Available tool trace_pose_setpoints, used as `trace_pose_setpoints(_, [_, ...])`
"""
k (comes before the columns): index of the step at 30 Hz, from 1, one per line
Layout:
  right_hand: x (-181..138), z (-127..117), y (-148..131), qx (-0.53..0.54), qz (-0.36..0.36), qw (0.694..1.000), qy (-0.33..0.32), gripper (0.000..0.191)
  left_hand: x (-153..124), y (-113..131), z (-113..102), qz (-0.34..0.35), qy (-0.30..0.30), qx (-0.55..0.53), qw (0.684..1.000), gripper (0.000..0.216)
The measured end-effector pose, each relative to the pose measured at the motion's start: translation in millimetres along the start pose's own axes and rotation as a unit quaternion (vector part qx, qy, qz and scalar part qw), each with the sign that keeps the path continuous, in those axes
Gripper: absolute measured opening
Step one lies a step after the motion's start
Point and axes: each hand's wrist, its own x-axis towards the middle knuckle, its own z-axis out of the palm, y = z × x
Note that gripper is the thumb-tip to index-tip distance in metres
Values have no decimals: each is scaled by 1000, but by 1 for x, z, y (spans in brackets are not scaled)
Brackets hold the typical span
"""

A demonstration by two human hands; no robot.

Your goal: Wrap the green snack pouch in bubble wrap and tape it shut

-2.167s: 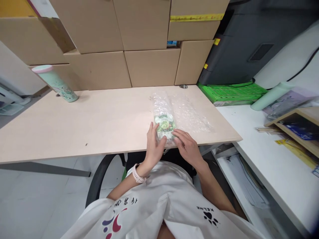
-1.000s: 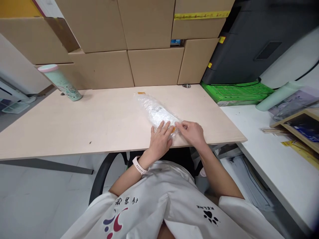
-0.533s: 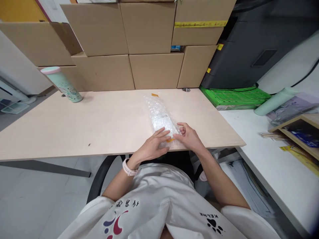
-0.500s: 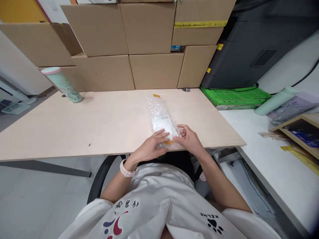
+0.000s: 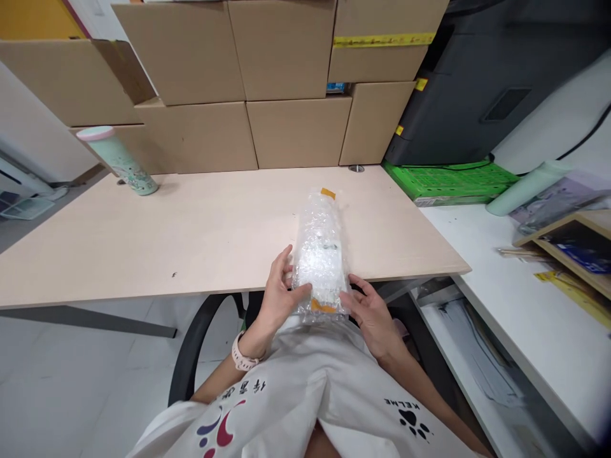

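While the left hand (image 5: 278,294) clasps the left side of the bubble-wrap parcel (image 5: 322,254), the right hand (image 5: 371,312) cups its right lower corner, so both grips are closed on it. It lies lengthwise over the near edge of the counter (image 5: 191,235), taped at both ends with orange tape (image 5: 327,193). Wrapping looks finished; lifting it would call for steady support underneath. Something pale shows inside, but what it is I cannot tell. Stacked cardboard boxes (image 5: 296,127) stand shut behind.

White shirt (image 5: 334,401): "KELME" with black paw print; Chinese characters, too distorted to read.
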Motion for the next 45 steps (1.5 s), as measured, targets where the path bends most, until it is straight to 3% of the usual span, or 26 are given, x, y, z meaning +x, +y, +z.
trace_pose_setpoints(3, [-4, -2, -5, 8, 24, 999, -48, 31, -2, 6, 1, 8, -21, -8, 1000, 84])
trace_pose_setpoints(8, [-6, 1, -12, 44, 50, 993, -98, 39, -8, 23, 4, 14, -61, 2, 998, 86])
trace_pose_setpoints(13, [-7, -3, -18, 110, 120, 978, -133, 34, -3, 55, -15, 73, -148, 99, 981, 73])
trace_pose_setpoints(17, [-6, -11, -28, 78, 124, 978, -146, 31, 30, 98, -38, 228, -169, 228, 931, 68])
trace_pose_setpoints(19, [-4, -13, -34, 46, 100, 981, -159, 30, 56, 121, -45, 281, -195, 252, 905, 55])
trace_pose_setpoints(21, [-2, -15, -41, 20, 70, 983, -171, 32, 81, 139, -48, 280, -207, 247, 904, 42])
trace_pose_setpoints(23, [2, -16, -48, 4, 40, 983, -178, 34, 97, 147, -44, 232, -237, 195, 923, 38])
trace_pose_setpoints(28, [13, -20, -65, -39, -25, 986, -160, 40, 94, 130, -26, 99, -291, 58, 950, 52])
trace_pose_setpoints(31, [14, -21, -67, -48, -24, 989, -141, 40, 88, 121, -23, 137, -235, 126, 954, 49])
trace_pose_setpoints(33, [12, -20, -66, -43, -10, 989, -144, 38, 90, 122, -25, 167, -232, 168, 944, 48])
trace_pose_setpoints(37, [13, -21, -67, -56, -22, 988, -145, 35, 91, 121, -25, 113, -293, 31, 949, 69])
trace_pose_setpoints(42, [28, -18, -87, -66, -36, 993, -91, 37, 72, 99, -15, 28, -247, -92, 964, 50])
trace_pose_setpoints(45, [52, -11, -102, -37, -40, 995, -84, 39, 73, 85, -8, 13, -211, -135, 968, 58])
